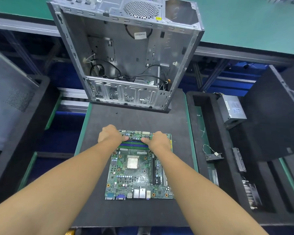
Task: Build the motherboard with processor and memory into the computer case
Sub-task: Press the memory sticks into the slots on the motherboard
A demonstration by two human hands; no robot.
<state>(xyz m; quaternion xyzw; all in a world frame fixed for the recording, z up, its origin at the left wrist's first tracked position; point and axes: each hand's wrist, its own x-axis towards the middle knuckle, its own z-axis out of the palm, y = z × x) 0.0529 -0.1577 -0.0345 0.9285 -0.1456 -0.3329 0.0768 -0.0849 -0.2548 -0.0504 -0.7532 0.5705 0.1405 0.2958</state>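
A green motherboard [139,177] lies flat on the black mat [109,209], its port row toward me. The processor [132,162] sits in its socket in the middle of the board. Both hands rest on the board's far end over the memory slots. My left hand [109,135] and my right hand [159,140] each press a thumb down on a memory stick [134,139] that stands in the slots. Beyond the board, the open metal computer case [126,53] lies on its side with loose black cables inside.
A power supply [232,110] sits in the foam tray on the right, beside a black side panel [275,119]. A small cabled part [213,156] and a heatsink [250,195] lie in the same tray. A grey perforated panel [10,97] leans on the left.
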